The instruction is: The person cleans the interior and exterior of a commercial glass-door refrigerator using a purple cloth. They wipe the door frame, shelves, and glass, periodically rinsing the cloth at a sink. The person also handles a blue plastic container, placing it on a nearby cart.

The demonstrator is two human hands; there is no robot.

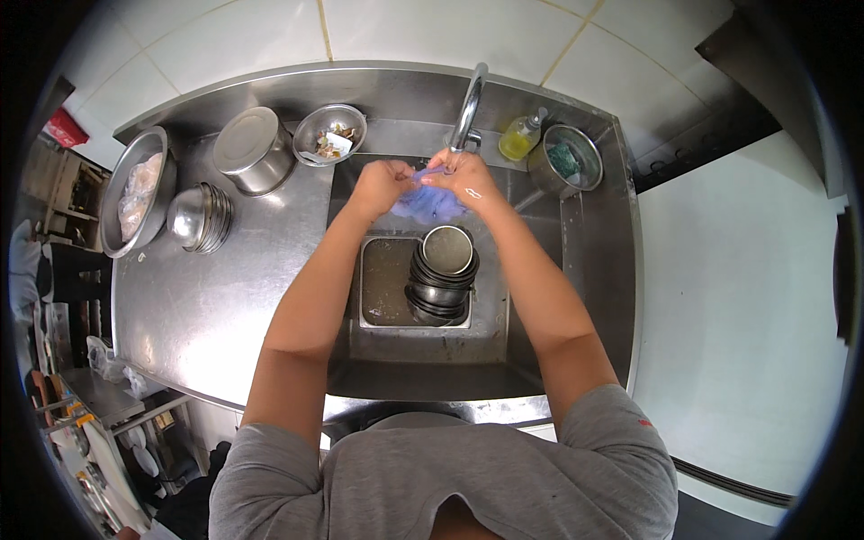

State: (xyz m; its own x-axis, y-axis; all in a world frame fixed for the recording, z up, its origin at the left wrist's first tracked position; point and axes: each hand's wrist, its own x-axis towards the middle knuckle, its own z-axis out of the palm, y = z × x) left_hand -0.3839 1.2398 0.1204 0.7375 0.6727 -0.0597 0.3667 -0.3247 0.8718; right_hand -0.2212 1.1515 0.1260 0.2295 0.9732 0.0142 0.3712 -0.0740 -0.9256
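My left hand (379,187) and my right hand (467,181) pinch a bunched, wet-looking purple-blue mesh cloth (430,204) between them. It spreads below my fingers, over the back of a stainless steel sink (536,229). Just above my right hand is the spout of a chrome faucet (467,115); I cannot tell whether water runs. Under the cloth, in the sink, a stack of metal bowls (442,287) leans inside a rectangular metal basin (381,314) with murky water. The uppermost round vessel (447,250) holds cloudy liquid.
Behind my right hand stand a pump bottle of yellow liquid (518,138) and a metal pot (587,138) with a green scouring pad (563,160). Left on the counter (270,297) are a bowl of scraps (310,128), lidded pot (246,145), stacked bowls (199,219) and basin with bagged food (143,192).
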